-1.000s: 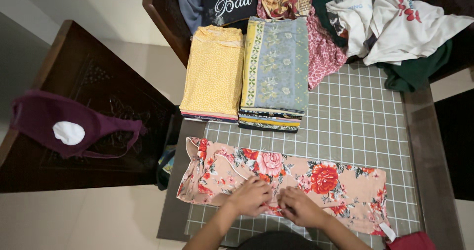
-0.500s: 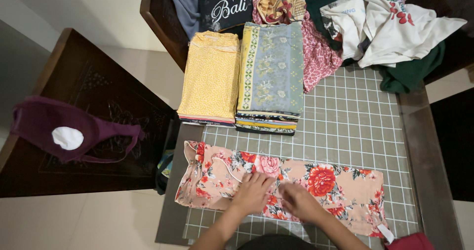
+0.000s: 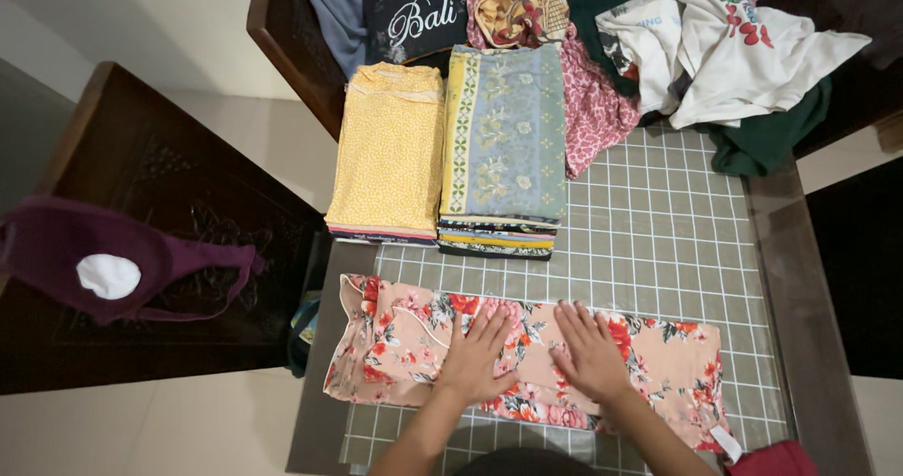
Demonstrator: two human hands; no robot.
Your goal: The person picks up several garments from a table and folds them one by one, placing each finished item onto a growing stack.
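Nearest to me, both of the person's hands are lying flat, fingers spread, on a long folded strip of peach cloth printed with red flowers point(image 3: 527, 368). The left hand point(image 3: 478, 354) is pressing palm-down near the middle of the strip, and the right hand point(image 3: 591, 352) is doing the same just beside it; neither is gripping anything. The cloth is stretching across the near edge of a grey-green cutting mat with a white grid point(image 3: 658, 241), its left end hanging a little past the mat.

Beyond the hands, two neat stacks are sitting side by side on the mat: a yellow speckled folded stack point(image 3: 390, 151) and a taller stack topped with blue-grey floral cloth point(image 3: 506, 137). Farther back, a heap of unfolded clothes point(image 3: 696, 53) is lying in a jumble. Off to the left, a maroon garment point(image 3: 103, 260) is draping over a dark carved wooden chair point(image 3: 188, 203).
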